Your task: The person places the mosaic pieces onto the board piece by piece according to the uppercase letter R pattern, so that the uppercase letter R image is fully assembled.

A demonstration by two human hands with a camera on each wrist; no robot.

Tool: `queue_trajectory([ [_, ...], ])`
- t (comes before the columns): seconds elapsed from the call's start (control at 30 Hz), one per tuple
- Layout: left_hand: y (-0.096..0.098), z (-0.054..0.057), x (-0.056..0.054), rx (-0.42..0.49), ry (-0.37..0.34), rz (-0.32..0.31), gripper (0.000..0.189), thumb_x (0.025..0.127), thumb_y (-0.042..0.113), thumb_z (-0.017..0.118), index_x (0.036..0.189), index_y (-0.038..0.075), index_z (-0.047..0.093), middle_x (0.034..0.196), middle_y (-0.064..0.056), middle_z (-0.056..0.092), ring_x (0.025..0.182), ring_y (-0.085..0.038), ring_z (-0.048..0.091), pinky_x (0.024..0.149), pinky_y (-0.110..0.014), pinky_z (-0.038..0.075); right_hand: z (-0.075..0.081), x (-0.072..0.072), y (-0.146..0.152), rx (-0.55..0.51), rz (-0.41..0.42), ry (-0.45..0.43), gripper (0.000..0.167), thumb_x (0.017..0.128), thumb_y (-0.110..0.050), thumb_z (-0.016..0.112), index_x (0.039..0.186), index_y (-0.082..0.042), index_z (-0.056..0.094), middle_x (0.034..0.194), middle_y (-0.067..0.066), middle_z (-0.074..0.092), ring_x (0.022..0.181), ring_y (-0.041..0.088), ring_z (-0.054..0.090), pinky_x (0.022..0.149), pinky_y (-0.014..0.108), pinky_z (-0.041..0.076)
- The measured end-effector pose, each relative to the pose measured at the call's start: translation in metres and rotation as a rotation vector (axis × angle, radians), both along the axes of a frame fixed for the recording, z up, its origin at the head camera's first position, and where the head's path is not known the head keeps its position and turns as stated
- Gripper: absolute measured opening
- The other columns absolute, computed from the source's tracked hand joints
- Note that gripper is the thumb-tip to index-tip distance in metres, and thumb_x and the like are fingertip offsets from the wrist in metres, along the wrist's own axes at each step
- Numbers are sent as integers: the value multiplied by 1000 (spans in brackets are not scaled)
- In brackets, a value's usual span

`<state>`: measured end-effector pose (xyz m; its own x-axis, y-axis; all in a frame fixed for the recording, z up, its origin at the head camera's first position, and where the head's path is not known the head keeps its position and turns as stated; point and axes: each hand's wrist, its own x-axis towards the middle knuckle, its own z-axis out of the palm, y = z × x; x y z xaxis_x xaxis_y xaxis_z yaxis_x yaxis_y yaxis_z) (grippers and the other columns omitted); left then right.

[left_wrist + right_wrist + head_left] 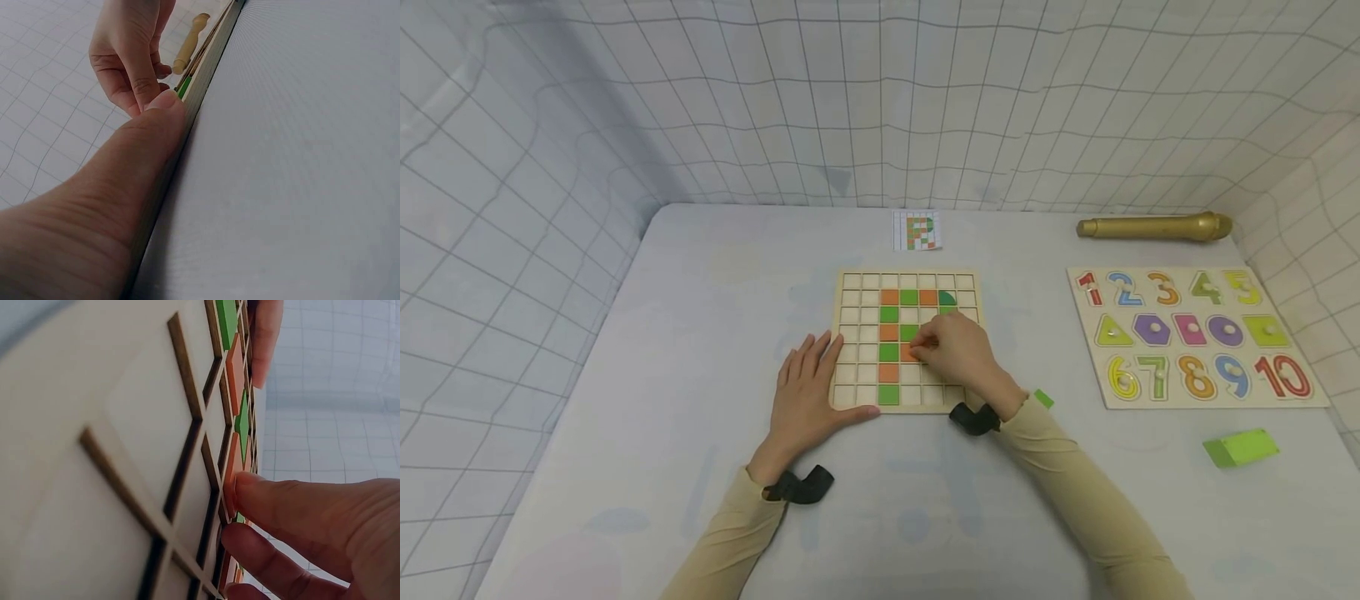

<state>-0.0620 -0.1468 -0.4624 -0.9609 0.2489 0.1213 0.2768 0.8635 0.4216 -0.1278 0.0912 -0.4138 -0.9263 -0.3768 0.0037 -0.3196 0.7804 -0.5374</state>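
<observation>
A square wooden grid board lies on the table, with green and orange square tiles and a rounded dark green tile in its cells. My left hand rests spread at the board's lower left corner, the thumb along the front edge. Near the board's middle my right hand pinches an orange square tile between thumb and finger. That tile stands at a cell just right of the column of alternating tiles. The right hand covers part of the board's right side in the head view.
A small pattern card lies behind the board. To the right are a number and shape puzzle board, a gold microphone-shaped object and a green block. A green tile lies beside the right wrist.
</observation>
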Motion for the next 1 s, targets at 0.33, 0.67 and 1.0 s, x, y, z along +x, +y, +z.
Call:
queue_trajectory([
  [0.33,1,-1,-1,-6,5,-2,113,66,70,69,151,10,25,151,-15,25,141,-31,11,111,-48,8,-1,1,11,-59,35,8,11,83,-28,75,86,-17,76,78,-10,63,80,13,53,68,31,44],
  [0.67,0,0,0,-2,18,-3,114,65,70,70,151,10,26,151,-15,26,141,-31,12,111,-50,9,15,8,42,-222,-11,186,22,82,-24,76,96,-7,75,88,0,69,82,24,54,65,34,42],
  [1.0,-1,0,0,-6,-6,-2,113,66,70,69,151,11,24,152,-13,24,142,-29,9,111,-49,7,18,23,86,-248,-142,320,24,84,-22,75,103,-8,73,93,4,69,85,22,53,66,36,40],
])
